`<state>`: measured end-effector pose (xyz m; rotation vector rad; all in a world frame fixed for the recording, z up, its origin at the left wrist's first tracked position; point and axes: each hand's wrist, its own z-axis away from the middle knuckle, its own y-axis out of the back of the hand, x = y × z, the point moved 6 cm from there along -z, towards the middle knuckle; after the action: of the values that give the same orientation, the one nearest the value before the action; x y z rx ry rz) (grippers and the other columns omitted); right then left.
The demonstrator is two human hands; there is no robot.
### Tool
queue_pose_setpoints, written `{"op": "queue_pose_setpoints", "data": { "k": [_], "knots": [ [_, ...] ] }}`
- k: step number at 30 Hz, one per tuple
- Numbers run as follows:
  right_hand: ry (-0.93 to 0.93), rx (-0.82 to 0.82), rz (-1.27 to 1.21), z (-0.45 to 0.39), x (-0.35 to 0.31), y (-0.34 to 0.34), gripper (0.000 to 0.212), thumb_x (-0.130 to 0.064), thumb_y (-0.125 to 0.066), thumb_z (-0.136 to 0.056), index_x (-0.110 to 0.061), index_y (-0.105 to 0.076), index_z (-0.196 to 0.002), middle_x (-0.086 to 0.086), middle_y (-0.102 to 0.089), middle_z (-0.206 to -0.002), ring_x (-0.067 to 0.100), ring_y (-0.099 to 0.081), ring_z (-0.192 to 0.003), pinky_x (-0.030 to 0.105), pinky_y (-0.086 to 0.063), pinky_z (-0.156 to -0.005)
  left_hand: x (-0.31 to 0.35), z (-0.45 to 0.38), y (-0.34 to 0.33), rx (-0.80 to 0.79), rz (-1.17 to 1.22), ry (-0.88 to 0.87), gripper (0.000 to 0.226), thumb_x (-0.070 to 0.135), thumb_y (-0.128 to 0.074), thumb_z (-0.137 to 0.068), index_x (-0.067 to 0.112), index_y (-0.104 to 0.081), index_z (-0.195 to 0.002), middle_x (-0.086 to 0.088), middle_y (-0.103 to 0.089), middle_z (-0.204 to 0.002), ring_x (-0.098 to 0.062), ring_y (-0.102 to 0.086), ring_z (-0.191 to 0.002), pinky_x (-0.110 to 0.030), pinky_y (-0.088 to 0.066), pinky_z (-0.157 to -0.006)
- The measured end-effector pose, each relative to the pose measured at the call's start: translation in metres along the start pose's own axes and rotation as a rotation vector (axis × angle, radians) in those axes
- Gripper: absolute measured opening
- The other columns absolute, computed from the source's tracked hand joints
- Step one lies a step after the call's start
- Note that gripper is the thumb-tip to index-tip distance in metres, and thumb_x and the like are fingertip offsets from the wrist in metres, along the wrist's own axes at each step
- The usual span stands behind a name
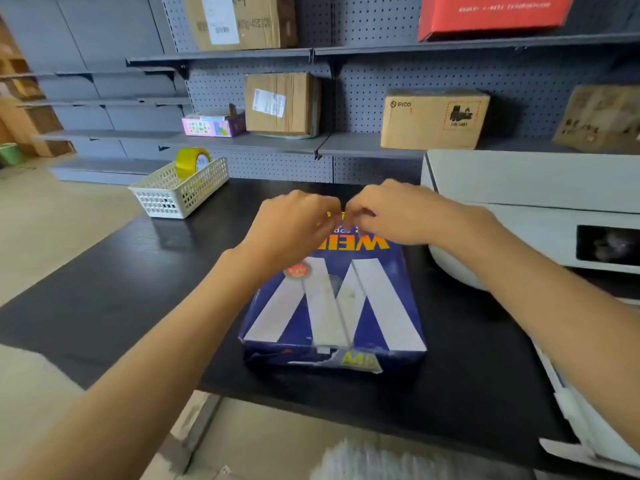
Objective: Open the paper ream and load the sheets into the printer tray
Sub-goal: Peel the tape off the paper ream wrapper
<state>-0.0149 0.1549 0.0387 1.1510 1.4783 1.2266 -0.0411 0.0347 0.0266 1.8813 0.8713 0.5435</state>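
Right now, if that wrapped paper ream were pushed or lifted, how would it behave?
The paper ream looks like a thick, full block, so probably heavy and stiff. It lies flat on the table, so it is unlikely to tip. Its glossy wrapper may slide easily.

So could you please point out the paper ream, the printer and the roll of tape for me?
paper ream [349, 306]: head view, on its blue-and-white top face.
printer [526, 174]: head view, on its white lid.
roll of tape [188, 161]: head view, on its yellow outer band.

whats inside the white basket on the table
A yellow tape roll stands on edge at the far end of the white basket, poking above the rim. The mesh walls hide most of the floor, so anything lying flat inside cannot be seen.
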Motion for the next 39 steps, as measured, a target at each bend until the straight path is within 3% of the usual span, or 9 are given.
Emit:
{"op": "queue_pose_setpoints", "data": {
  "k": [3, 6, 9, 11, 15, 21, 32, 37, 39],
  "knots": [
    [-0.061, -0.101, 0.004, 0.006, -0.004, -0.035, 0.030, -0.025, -0.044, -0.096, -0.037, -0.064, -0.115, 0.005, -0.061, -0.119, 0.033, -0.059, -0.108, 0.037, -0.042, -0.075, -0.007, 0.019, -0.026, -0.066, 0.002, 0.013, 0.022, 0.031, -0.044, -0.096, 0.027, -0.065, -0.100, 0.000, -0.069, -0.100, -0.032, -0.063, -0.092, -0.037, -0.046, -0.068],
    [-0.057, -0.155, -0.092, 0.015, -0.012, -0.067, 0.033, -0.013, -0.045, -0.098, -0.030, -0.061, -0.122, 0.002, -0.059, -0.126, 0.029, -0.053, -0.117, 0.041, -0.047, -0.086, -0.014, 0.033, -0.058, -0.167, 0.075, 0.025, 0.028, 0.028, -0.041, -0.100, 0.030, -0.065, -0.115, 0.001, -0.063, -0.116, -0.027, -0.057, -0.110, -0.043, -0.050, -0.085],
    [-0.076, -0.094, -0.209, 0.015, -0.011, -0.085, 0.033, -0.009, -0.049, -0.096, -0.026, -0.064, -0.120, 0.001, -0.060, -0.123, 0.027, -0.052, -0.115, 0.048, -0.046, -0.094, -0.022, 0.042, -0.086, -0.237, 0.071, 0.028, 0.039, 0.024, -0.041, -0.102, 0.027, -0.051, -0.139, 0.001, -0.048, -0.144, -0.026, -0.041, -0.133, -0.046, -0.041, -0.103],
    [-0.095, -0.019, -0.248, 0.013, -0.011, -0.093, 0.027, -0.013, -0.053, -0.096, -0.028, -0.066, -0.114, -0.001, -0.061, -0.121, 0.025, -0.053, -0.114, 0.048, -0.046, -0.095, -0.026, 0.049, -0.095, -0.214, 0.057, 0.020, 0.043, 0.027, -0.041, -0.102, 0.023, -0.043, -0.145, 0.001, -0.042, -0.151, -0.024, -0.035, -0.141, -0.045, -0.035, -0.111],
    [-0.105, 0.074, -0.320, 0.011, -0.012, -0.099, 0.020, -0.013, -0.058, -0.094, -0.029, -0.068, -0.101, -0.002, -0.064, -0.113, 0.020, -0.058, -0.105, 0.038, -0.050, -0.079, -0.029, 0.053, -0.100, -0.208, 0.138, 0.079, 0.046, 0.037, -0.030, -0.105, 0.025, -0.039, -0.148, 0.005, -0.036, -0.156, -0.020, -0.028, -0.146, -0.044, -0.024, -0.119],
    [-0.102, 0.117, -0.294, 0.009, -0.014, -0.105, 0.016, -0.014, -0.062, -0.093, -0.028, -0.064, -0.099, -0.001, -0.058, -0.114, 0.021, -0.052, -0.111, 0.034, -0.043, -0.075, -0.030, 0.056, -0.103, -0.205, 0.182, 0.121, 0.046, 0.039, -0.026, -0.106, 0.028, -0.036, -0.150, 0.007, -0.034, -0.158, -0.018, -0.024, -0.148, -0.041, -0.019, -0.121],
    [-0.151, 0.103, -0.272, 0.005, -0.017, -0.104, 0.008, -0.019, -0.060, -0.094, -0.020, -0.069, -0.093, 0.005, -0.057, -0.115, 0.024, -0.051, -0.109, 0.034, -0.045, -0.075, -0.034, 0.054, -0.106, -0.181, 0.225, 0.122, 0.045, 0.035, -0.031, -0.105, 0.025, -0.043, -0.146, 0.005, -0.043, -0.153, -0.017, -0.036, -0.143, -0.040, -0.031, -0.116],
    [-0.228, -0.003, -0.236, 0.000, -0.018, -0.105, 0.026, -0.027, -0.060, -0.094, -0.010, -0.068, -0.112, 0.010, -0.052, -0.127, 0.028, -0.047, -0.118, 0.043, -0.047, -0.089, -0.030, 0.055, -0.101, -0.168, 0.209, 0.128, 0.044, 0.032, -0.033, -0.105, 0.022, -0.043, -0.147, 0.004, -0.043, -0.153, -0.015, -0.036, -0.142, -0.036, -0.029, -0.117],
    [-0.224, -0.027, -0.243, 0.000, -0.017, -0.105, 0.024, -0.028, -0.060, -0.095, -0.010, -0.069, -0.109, 0.010, -0.051, -0.127, 0.028, -0.046, -0.119, 0.044, -0.046, -0.091, -0.029, 0.056, -0.100, -0.162, 0.212, 0.128, 0.043, 0.031, -0.034, -0.105, 0.022, -0.044, -0.146, 0.003, -0.044, -0.153, -0.015, -0.037, -0.142, -0.036, -0.029, -0.117]
  ]
}}
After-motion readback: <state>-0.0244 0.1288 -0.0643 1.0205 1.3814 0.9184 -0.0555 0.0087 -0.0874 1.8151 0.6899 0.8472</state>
